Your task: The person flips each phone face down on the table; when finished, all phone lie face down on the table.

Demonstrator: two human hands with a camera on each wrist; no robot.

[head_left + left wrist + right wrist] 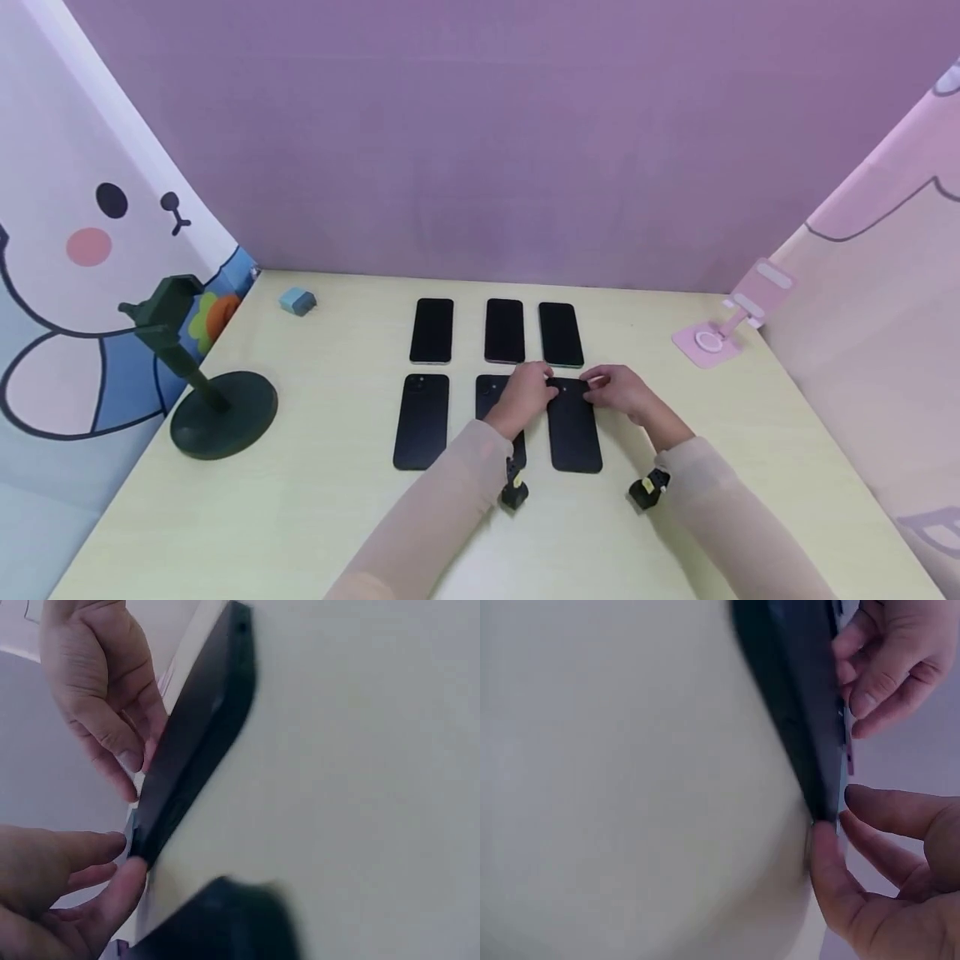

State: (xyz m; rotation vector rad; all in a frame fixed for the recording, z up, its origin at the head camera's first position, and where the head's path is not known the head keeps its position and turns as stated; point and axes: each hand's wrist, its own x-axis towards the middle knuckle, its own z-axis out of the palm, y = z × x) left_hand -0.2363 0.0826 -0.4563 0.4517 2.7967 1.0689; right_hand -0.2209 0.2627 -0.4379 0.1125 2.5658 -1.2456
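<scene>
A black smartphone [574, 433] lies back up, camera end away from me, at the right of the near row. My left hand [525, 392] is at its far left corner, thumb tip right at the edge. Opposite, at the far right corner, is my right hand [618, 392], its thumb close against the side. In the right wrist view a gap shows between index fingertip and phone [810, 712]. My left wrist and hand partly cover the middle phone [487, 392]. Left of it lies another phone [422, 422], camera end also away from me.
Beyond, three dark phones lie screen up: left [432, 331], middle [505, 331] and right [561, 334]. A dark green stand [223, 415] is at far left, a small blue block [297, 301] behind it. A pink phone stand [708, 343] stands near the right edge.
</scene>
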